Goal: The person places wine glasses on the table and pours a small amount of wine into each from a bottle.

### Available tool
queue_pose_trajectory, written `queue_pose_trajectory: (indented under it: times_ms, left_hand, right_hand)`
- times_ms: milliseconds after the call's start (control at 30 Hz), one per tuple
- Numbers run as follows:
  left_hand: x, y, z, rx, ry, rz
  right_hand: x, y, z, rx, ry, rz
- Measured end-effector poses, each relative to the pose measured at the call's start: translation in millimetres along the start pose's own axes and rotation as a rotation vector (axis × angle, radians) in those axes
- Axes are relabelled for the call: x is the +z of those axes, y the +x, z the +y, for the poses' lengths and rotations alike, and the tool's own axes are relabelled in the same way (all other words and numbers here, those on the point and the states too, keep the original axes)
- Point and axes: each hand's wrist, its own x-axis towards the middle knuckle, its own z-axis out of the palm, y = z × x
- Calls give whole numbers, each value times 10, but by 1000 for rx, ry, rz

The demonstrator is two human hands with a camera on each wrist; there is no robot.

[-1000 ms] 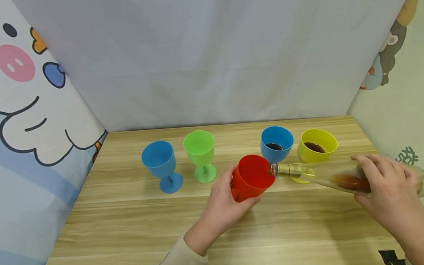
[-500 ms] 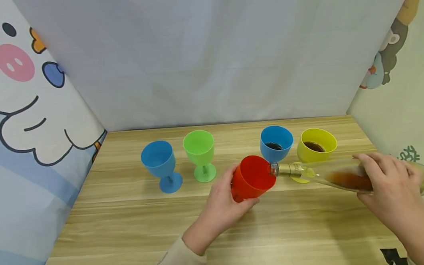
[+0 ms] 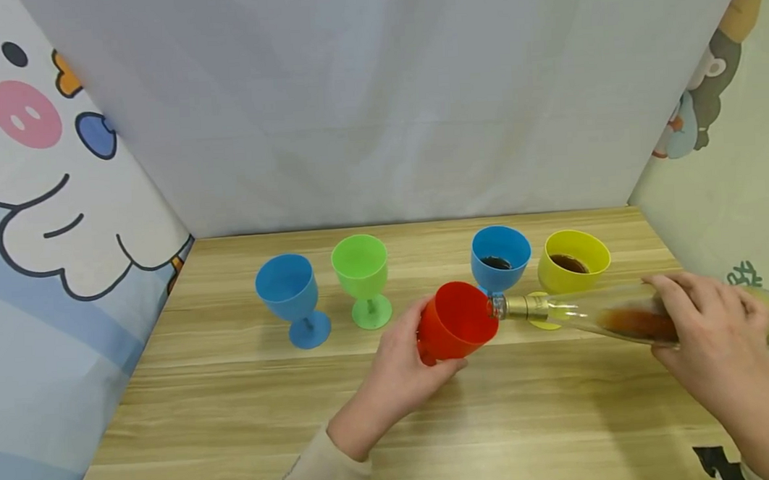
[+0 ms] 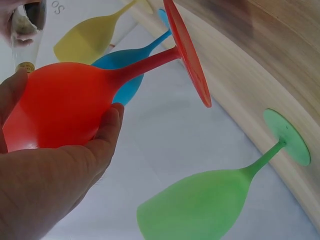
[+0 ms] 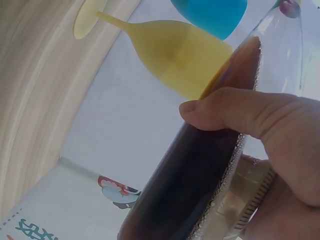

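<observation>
My left hand (image 3: 404,366) grips the bowl of a red goblet (image 3: 457,323), tipped toward the right. In the left wrist view the goblet's foot hangs off the table. My right hand (image 3: 716,338) holds a clear glass bottle (image 3: 577,309) nearly flat, its mouth at the red goblet's right rim. Dark brown liquid (image 5: 185,170) lies along the bottle's lower side in the right wrist view. No liquid shows inside the part of the red bowl I can see. Behind the bottle neck stand a blue goblet (image 3: 500,270) and a yellow goblet (image 3: 572,281), both with dark liquid inside.
On the left of the table (image 3: 251,428) stand another blue goblet (image 3: 288,292) and a green goblet (image 3: 361,270), upright. A pale cloth wall (image 3: 378,110) rises behind the table's back edge. Printed cartoon panels flank both sides.
The bottle's body has shifted slightly right and up with my right hand, its mouth staying at the red goblet's rim. The left hand and the goblet have barely moved.
</observation>
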Motion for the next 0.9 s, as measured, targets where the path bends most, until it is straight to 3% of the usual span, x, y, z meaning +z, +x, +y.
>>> queue_pose_trajectory:
  times_ms: [900]
  left_hand:
    - [-11,-13,11,-38,24,-58]
  right_hand:
    - [-62,49,24,-62,16,54]
